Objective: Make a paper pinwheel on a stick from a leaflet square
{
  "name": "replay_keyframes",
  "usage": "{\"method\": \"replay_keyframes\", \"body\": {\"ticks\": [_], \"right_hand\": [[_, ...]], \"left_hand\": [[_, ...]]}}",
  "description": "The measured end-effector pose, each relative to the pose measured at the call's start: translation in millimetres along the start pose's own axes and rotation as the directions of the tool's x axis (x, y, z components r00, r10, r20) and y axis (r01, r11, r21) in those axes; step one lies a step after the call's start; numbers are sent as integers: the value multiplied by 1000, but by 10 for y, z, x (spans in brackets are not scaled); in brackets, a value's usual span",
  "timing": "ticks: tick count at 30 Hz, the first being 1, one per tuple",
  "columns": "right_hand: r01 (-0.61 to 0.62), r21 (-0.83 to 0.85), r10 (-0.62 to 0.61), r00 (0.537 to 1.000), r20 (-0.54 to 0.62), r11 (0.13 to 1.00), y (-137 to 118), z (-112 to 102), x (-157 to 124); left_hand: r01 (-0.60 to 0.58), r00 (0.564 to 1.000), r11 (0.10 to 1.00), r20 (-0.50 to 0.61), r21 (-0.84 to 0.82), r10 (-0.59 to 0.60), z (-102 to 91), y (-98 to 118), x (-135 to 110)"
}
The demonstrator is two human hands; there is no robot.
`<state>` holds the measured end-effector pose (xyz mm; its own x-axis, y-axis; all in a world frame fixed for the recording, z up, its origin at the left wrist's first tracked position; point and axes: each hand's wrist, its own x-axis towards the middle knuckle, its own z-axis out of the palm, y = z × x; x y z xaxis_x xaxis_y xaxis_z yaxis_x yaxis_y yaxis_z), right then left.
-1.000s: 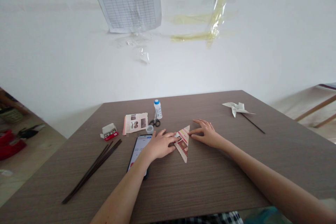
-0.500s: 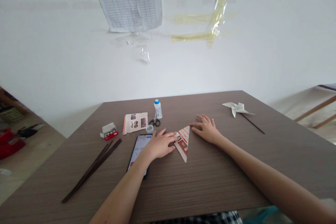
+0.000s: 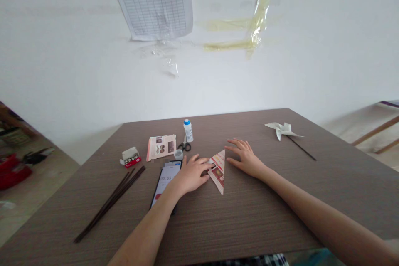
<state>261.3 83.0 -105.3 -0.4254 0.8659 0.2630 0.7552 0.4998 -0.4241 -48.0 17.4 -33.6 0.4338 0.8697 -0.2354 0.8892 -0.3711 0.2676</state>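
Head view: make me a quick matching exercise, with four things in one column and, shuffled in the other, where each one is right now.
Things:
1. Left hand
2. Right hand
3. Paper pinwheel
4. White bottle with a blue cap

Places:
A. At the far right of the table, on a thin dark stick
B. Upright just beyond the scissors
C. Flat on the table, fingers spread, just right of the folded paper triangle
D. Beside the phone, fingertips over the left side of the folded paper triangle

Right pairs: 1-D; 2-C; 3-A; 4-B
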Motion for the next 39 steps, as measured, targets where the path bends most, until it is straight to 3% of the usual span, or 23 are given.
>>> {"method": "replay_keyframes", "body": {"ticks": [6, 10, 16, 27, 39], "right_hand": [[194, 84, -202, 974, 103, 977, -296, -1, -143], [209, 79, -219, 964, 149, 975, -405, 6, -190], [178, 103, -196, 959, 203, 979, -371, -28, -177], [206, 165, -238, 948, 210, 965, -380, -48, -161], [239, 131, -253, 962, 101, 962, -419, -13, -175]], "left_hand": [[-2, 999, 999, -52, 43, 4, -53, 51, -46], [-7, 997, 998, -76, 65, 12, -85, 30, -42], [-11, 997, 1000, -74, 29, 13, -95, 1, -26], [-28, 997, 998, -67, -51, 25, -46, -28, 26], [-39, 992, 998, -120, -46, 34, -58, 66, -16]]}}
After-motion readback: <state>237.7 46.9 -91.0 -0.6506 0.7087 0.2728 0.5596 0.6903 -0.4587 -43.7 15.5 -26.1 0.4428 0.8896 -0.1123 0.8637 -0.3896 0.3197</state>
